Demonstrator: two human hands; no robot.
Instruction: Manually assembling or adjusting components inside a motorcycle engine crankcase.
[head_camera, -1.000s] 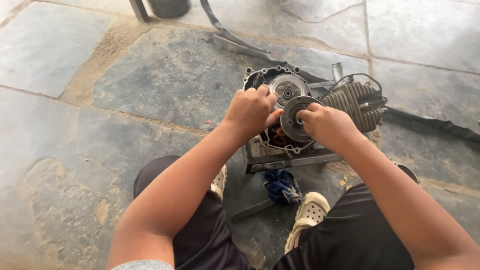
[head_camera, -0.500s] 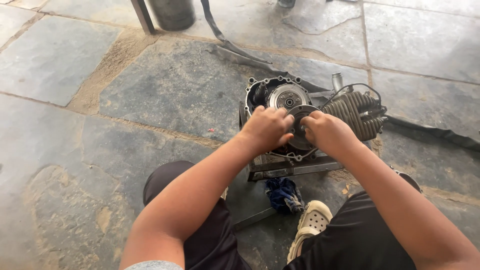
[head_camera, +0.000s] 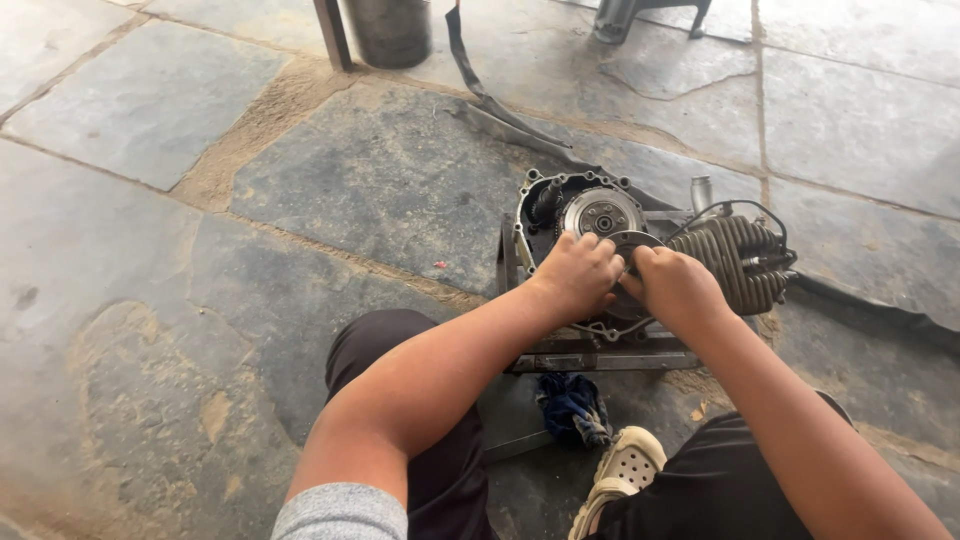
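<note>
The person sits on a stone-slab floor (head_camera: 150, 100) with a small motorcycle engine (head_camera: 620, 270) lying on its side in front of the knees, at about one o'clock from the body. Both hands are pressed close together over the open side case. The left hand (head_camera: 578, 275) and the right hand (head_camera: 675, 288) are closed around a dark round disc (head_camera: 632, 243) — a clutch or flywheel part, judging by its shape — of which only the upper edge shows between the knuckles. How firmly the fingers clamp it cannot be told, since the palms hide the grip.

Just beyond the hands, at twelve o'clock, a bright geared wheel (head_camera: 600, 213) sits inside the case. The finned cylinder (head_camera: 735, 262) sticks out toward three o'clock, so the engine's long axis runs roughly from nine to three, with the open face turned upward.

The disc looks like solid metal: heavy for its size, stiff, probably oily and therefore slippery. Its rim seems the sensible place to hold, fingers spread on opposite sides.

A blue rag (head_camera: 572, 408) lies at six o'clock from the engine, beside a pale perforated clog (head_camera: 625, 465). A dark metal container (head_camera: 390, 30) stands well apart at eleven o'clock.
</note>
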